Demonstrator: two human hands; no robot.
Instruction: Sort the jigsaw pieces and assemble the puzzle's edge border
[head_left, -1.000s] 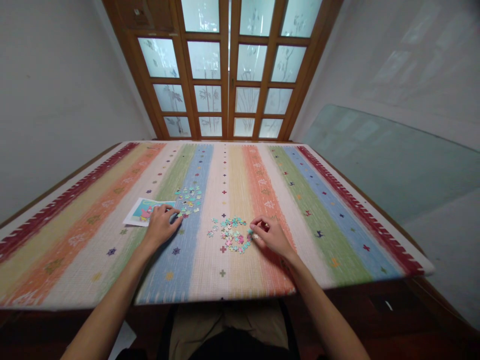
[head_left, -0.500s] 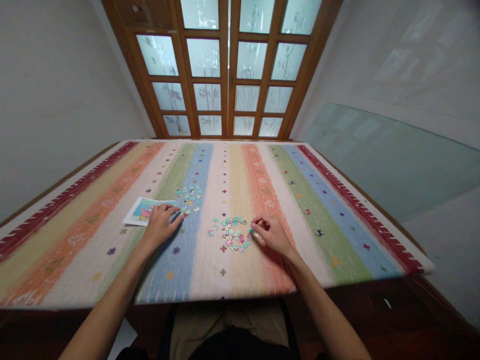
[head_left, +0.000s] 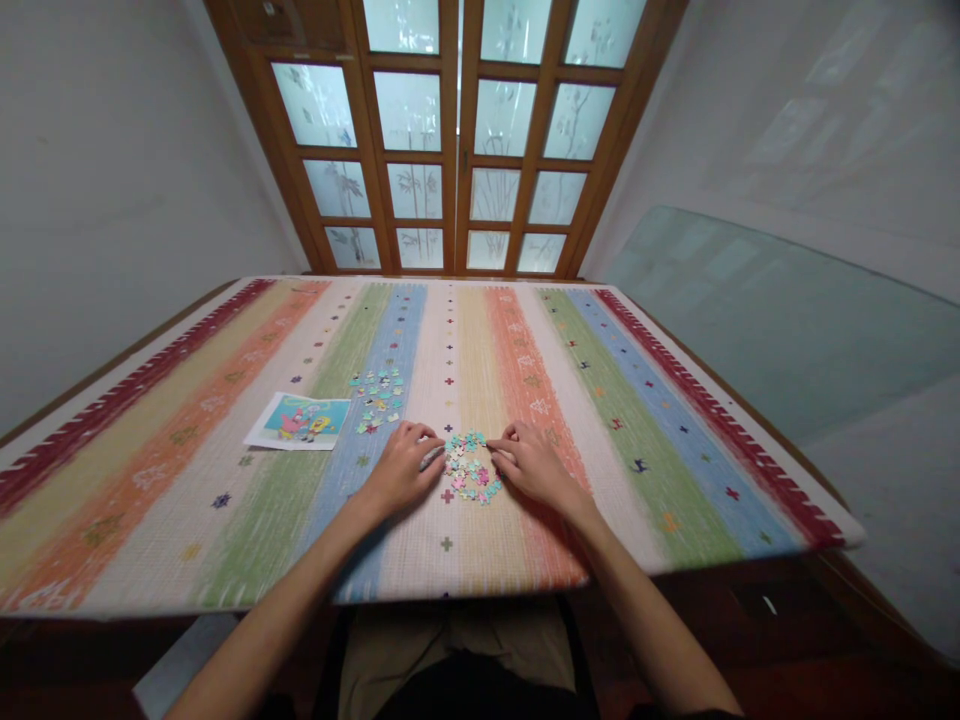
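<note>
A small heap of loose jigsaw puzzle pieces (head_left: 466, 468) in teal, pink and white lies on the striped tablecloth between my hands. My left hand (head_left: 405, 464) rests at the heap's left side, its index finger and thumb apart and their tips touching the outer pieces. From the right, my right hand (head_left: 531, 462) reaches to the upper edge of the heap, index fingertip against a piece and thumb a little lower. No piece shows clearly held in either hand; what lies under the palms is hidden.
Farther left, a second group of puzzle pieces (head_left: 377, 398) is spread over the blue stripe. Beside it lies a printed cartoon picture (head_left: 301, 422) with a pink and a yellow figure. The tablecloth (head_left: 660, 440) covers the table, whose front edge is close to my body.
My left hand has moved right, from the picture and the far pieces to the heap. My right hand has shifted slightly up along the heap's edge. The whole picture is now uncovered.
</note>
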